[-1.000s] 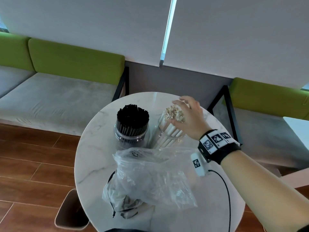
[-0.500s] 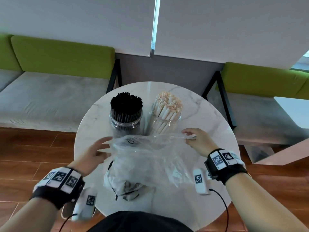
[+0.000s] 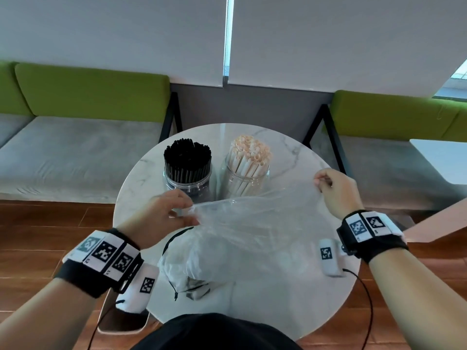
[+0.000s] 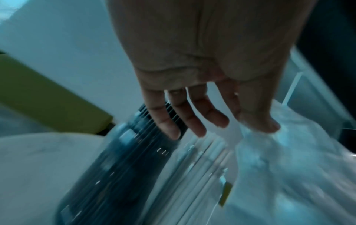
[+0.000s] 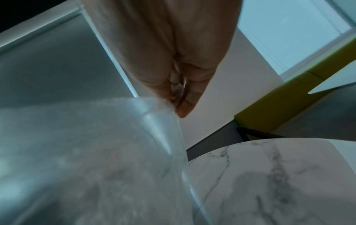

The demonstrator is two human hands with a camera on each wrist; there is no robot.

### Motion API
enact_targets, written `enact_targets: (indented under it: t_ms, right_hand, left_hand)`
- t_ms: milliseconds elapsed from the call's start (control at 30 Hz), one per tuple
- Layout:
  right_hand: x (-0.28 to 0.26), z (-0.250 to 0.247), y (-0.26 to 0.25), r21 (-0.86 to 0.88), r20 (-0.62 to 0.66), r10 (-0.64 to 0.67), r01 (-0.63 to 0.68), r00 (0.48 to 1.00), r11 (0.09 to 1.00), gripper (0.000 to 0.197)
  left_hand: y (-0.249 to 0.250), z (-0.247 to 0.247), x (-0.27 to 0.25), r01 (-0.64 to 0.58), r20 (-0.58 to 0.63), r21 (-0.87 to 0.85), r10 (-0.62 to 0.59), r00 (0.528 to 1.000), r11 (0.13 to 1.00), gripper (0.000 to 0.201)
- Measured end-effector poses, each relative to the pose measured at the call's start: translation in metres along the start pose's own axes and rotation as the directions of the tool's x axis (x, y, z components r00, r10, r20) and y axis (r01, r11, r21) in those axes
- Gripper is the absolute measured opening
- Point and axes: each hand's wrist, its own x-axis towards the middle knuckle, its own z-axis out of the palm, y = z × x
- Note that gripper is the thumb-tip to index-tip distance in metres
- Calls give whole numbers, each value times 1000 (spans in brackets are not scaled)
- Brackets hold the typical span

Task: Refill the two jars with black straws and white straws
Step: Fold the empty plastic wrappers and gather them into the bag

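Observation:
Two clear jars stand side by side at the back of the round marble table (image 3: 141, 178): the left jar (image 3: 187, 183) packed with black straws (image 3: 187, 156), the right jar (image 3: 246, 184) packed with white straws (image 3: 249, 155). In front of them a clear plastic bag (image 3: 242, 223) is stretched between both hands. My left hand (image 3: 174, 210) pinches its left end with thumb and forefinger, other fingers (image 4: 196, 120) loose. My right hand (image 3: 326, 180) pinches the right corner (image 5: 169, 105), raised above the table.
Another crumpled plastic bag (image 3: 187, 279) with a black cord lies on the table near me. Green-backed grey benches (image 3: 75, 152) run behind the table. A small white table (image 3: 442, 157) is at the right, a stool seat (image 3: 118, 322) low at the left.
My right hand left the white straws and took the bag's right corner. My left hand came in and pinched the left end. Both have pulled apart, lifting and stretching the bag.

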Motion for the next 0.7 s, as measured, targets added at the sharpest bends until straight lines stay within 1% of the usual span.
enact_targets:
  t_ms: [67, 100, 133, 200, 233, 267, 300, 333, 367, 400, 433, 467, 500, 533, 567, 600, 633, 667, 700]
  right_hand:
    - [4, 0, 1, -30, 13, -1, 2, 1000, 1000, 32]
    - [4, 1, -3, -44, 16, -19, 19, 1000, 999, 32]
    - [4, 2, -9, -67, 7, -52, 53, 999, 996, 30]
    - [-3, -3, -30, -63, -34, -147, 145, 989, 987, 14]
    - [-10, -6, -47, -23, -30, -218, 217, 976, 976, 18]
    - [-21, -8, -69, 42, 10, -307, 307, 952, 951, 27]
    - [-35, -6, -92, 83, 87, -404, 397, 911, 914, 38]
    - [-47, 0, -110, 85, 182, -495, 488, 850, 869, 48]
    - [-55, 8, -123, 85, 263, -553, 552, 790, 829, 55]
    - [-60, 16, -131, 102, 293, -570, 568, 768, 817, 55]
    - [-60, 24, -134, 144, 277, -564, 546, 778, 825, 49]
    - [-58, 29, -135, 206, 230, -554, 517, 800, 831, 37]
    - [-54, 30, -137, 269, 172, -541, 489, 823, 829, 25]
    - [-50, 30, -136, 316, 128, -520, 462, 845, 829, 14]
    - [-47, 29, -136, 356, 105, -501, 438, 859, 825, 9]
    - [-45, 28, -136, 389, 103, -483, 411, 870, 824, 11]
    - [-44, 29, -136, 413, 117, -468, 385, 876, 825, 13]
    - [-43, 29, -137, 423, 134, -455, 365, 880, 829, 15]
    - [-42, 29, -139, 425, 139, -441, 349, 887, 835, 18]
  left_hand:
    - [14, -8, 6, -11, 67, 79, 6, 998, 997, 37]
    - [19, -12, 10, -18, 74, 115, 9, 997, 993, 39]
    - [24, -15, 15, -36, 69, 164, 25, 997, 986, 35]
    - [34, -16, 22, -88, 39, 255, 81, 996, 963, 27]
    - [38, -14, 24, -117, 15, 268, 118, 993, 956, 27]
    - [42, -11, 26, -142, -2, 272, 148, 989, 952, 29]
    - [46, -6, 28, -173, -11, 265, 182, 983, 949, 30]
    - [51, 0, 30, -192, -19, 262, 204, 979, 946, 34]
    - [56, 6, 31, -215, -31, 268, 231, 972, 939, 34]
    - [62, 11, 31, -223, -61, 285, 250, 966, 932, 34]
    - [65, 15, 30, -219, -113, 297, 262, 958, 929, 31]
    - [67, 19, 27, -188, -176, 291, 246, 953, 938, 31]
    - [64, 22, 23, -146, -218, 250, 203, 955, 957, 38]
    - [61, 24, 18, -93, -215, 170, 129, 968, 981, 55]
    - [57, 27, 12, -34, -163, 96, 50, 985, 995, 74]
    - [52, 30, 6, 29, -77, 83, -23, 997, 996, 89]
    - [44, 34, 3, 72, -3, 136, -72, 997, 988, 94]
    - [35, 37, 0, 92, 32, 231, -102, 994, 969, 84]
    - [26, 39, 0, 104, 27, 305, -118, 993, 947, 64]
